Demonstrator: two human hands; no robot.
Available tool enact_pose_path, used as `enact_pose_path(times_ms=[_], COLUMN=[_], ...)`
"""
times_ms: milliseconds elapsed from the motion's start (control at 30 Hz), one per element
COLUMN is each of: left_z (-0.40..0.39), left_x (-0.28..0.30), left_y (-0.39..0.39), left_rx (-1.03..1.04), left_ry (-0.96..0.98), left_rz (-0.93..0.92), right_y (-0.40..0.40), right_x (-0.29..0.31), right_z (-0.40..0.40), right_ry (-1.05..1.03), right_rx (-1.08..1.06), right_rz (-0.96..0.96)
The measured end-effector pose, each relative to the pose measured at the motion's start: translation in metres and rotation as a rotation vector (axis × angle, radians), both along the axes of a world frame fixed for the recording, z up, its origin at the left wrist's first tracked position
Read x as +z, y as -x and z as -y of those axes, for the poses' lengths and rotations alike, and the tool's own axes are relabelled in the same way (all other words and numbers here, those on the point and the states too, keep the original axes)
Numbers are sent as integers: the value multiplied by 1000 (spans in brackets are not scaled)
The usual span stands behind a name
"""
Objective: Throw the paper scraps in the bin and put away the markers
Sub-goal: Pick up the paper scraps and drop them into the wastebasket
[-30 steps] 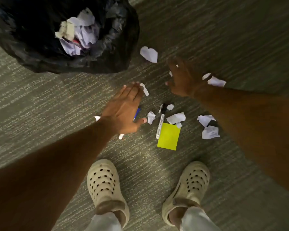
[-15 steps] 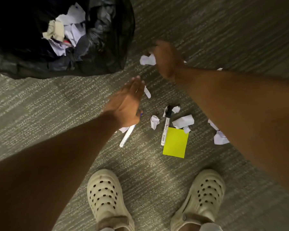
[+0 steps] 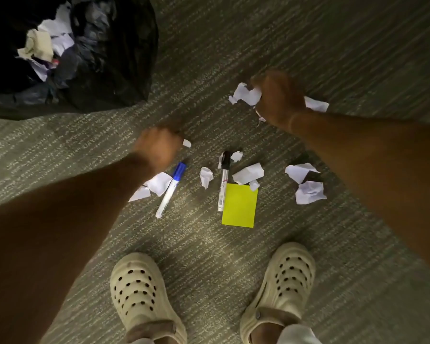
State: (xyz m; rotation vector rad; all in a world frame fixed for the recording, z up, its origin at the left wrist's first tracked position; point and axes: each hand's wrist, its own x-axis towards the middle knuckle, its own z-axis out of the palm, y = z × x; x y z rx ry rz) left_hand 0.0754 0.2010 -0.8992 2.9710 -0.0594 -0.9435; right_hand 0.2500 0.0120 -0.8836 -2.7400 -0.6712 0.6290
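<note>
White paper scraps lie scattered on the carpet. My right hand (image 3: 279, 100) grips a crumpled white scrap (image 3: 245, 95) that sticks out to its left; another scrap (image 3: 317, 105) shows at its right edge. My left hand (image 3: 158, 147), blurred, is curled around a small white scrap (image 3: 187, 143) whose tip shows. A blue-capped marker (image 3: 170, 189) lies below the left hand, over a scrap (image 3: 158, 183). A black-capped marker (image 3: 224, 181) lies beside a yellow sticky-note pad (image 3: 239, 205). Several scraps are inside the bin with the black bag (image 3: 124, 45) at top left.
More loose scraps lie at the middle (image 3: 206, 177), beside the black marker (image 3: 249, 173) and at the right (image 3: 300, 170) (image 3: 310, 192). My two feet in cream clogs (image 3: 140, 294) (image 3: 287, 276) stand at the bottom on the grey striped carpet (image 3: 233, 40).
My left hand went from flat and open to curled over the small scrap, uncovering the blue marker. My right hand moved to the crumpled scrap near the bin and closed on it.
</note>
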Motion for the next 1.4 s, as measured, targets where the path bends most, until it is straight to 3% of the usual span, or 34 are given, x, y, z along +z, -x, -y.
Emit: enact_pose_path(times_ms=[133,267,333,467,667,967,1133,1300,1400], left_z=[-24,-34,-31,-24,-24,-20,-16,-15,-23], left_x=[7,8,1,-8,-5,-6,5,7,4], left_y=[41,76,84,96,117,122,116,108,104], left_rx=[86,145,196,141,71,-38,-36,18,44], left_ry=[13,62,69,10,44,-79,-17,21,4], left_rz=[39,-64,-66,8,-21,-198,-125,-132,-126], right_y=[-4,1,3,10,33,35,5,-31,-31], right_x=[-10,-29,-32,-34,-32,-23,-12,2,-2], right_z=[-15,-15,-15,-11,2,3,27,83,101], right_ry=[-79,137,98,142,234,253,198,148,226], right_rx=[29,267,323,523,570,432,143,27,-55], right_rz=[0,3,-37,-84,42,60,18,61,83])
